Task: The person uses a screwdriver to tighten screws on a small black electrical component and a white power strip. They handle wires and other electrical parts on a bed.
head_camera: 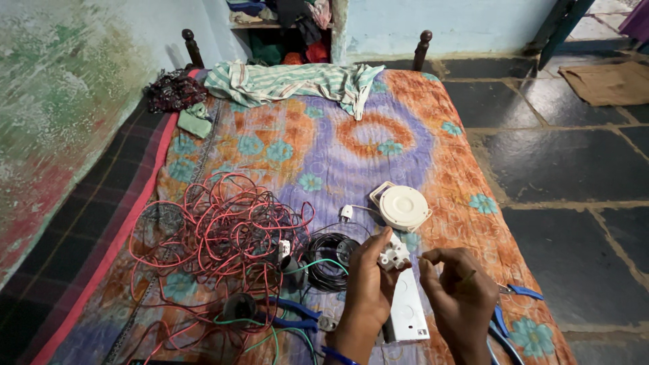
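I'm looking down on a bed spread with an orange and purple patterned sheet (pixel 351 145) that fills most of the frame, dark stone floor (pixel 561 169) to its right. A striped cloth (pixel 291 80) lies crumpled across the upper middle. Lower left of centre sits a big tangle of red wire (pixel 216 233), and just right of it a coil of black wire (pixel 329 260). A round white fitting (pixel 403 207) rests right of centre, above the hands. A white rectangular plate (pixel 407 311) lies flat at the lower middle, between my wrists.

My left hand (pixel 368 284) is closed around a small white plug-like part (pixel 394 255) — fingers curled, the part held up at the fingertips. My right hand (pixel 460 287) is nearly shut, thumb and forefinger pinched on a thin tool or wire — too fine to tell which — pointing toward the part. Blue-handled pliers (pixel 517 292) lie just right of that hand.
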